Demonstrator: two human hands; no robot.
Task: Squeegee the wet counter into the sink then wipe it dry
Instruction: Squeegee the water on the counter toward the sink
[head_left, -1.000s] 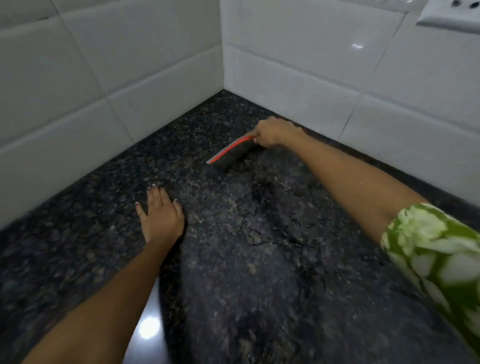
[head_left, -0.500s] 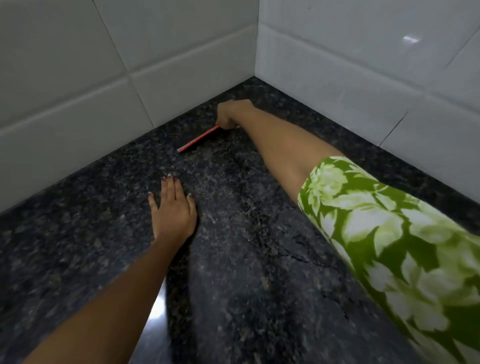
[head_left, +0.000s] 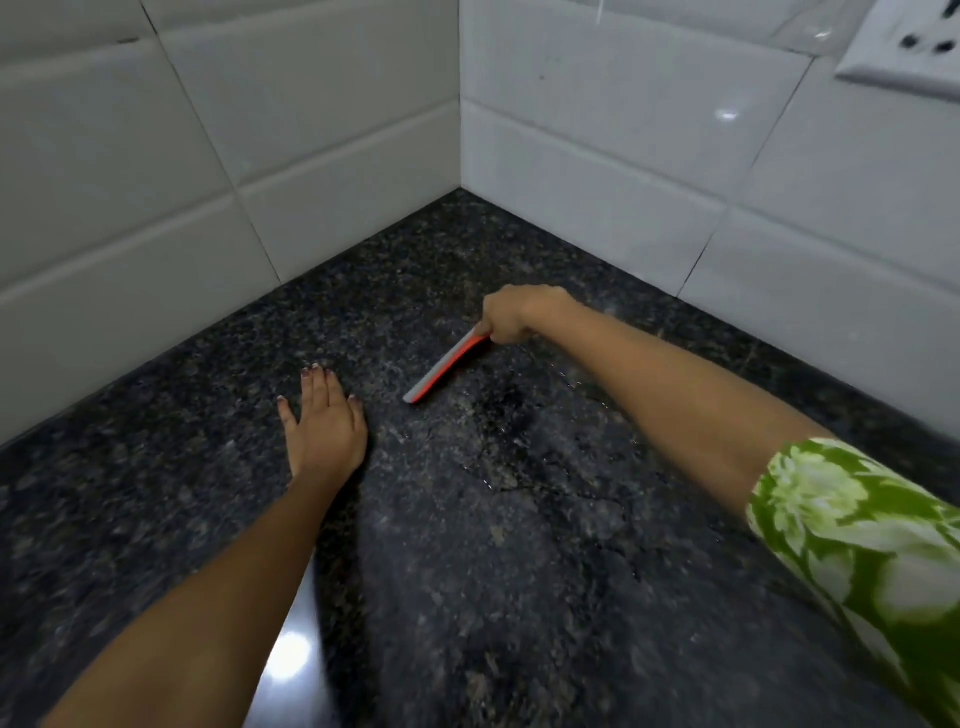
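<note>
— What is lying around the work, going from the left?

— The left hand (head_left: 324, 426) is resting flat on the dark speckled counter (head_left: 156, 467), fingers spread and holding nothing. It is sitting just left of the squeegee (head_left: 447, 368), apart from it. Nothing is standing between the tool and the counter's back corner.

— And the squeegee itself?

— It is showing a red-orange body with a pale grey strip along one long edge. It is lying slantwise near the middle of the counter, a little out from the back corner, its lower end nearer the left hand. The right hand (head_left: 519, 319) is closed in a fist around its upper end, the arm reaching in from the right in a green floral sleeve (head_left: 857, 545).

— The surroundings?

— White wall tiles (head_left: 597, 156) are meeting at the corner, a white socket plate (head_left: 909, 47) is sitting at the upper right, and thin wet streaks are glinting on the counter right of the blade.
</note>
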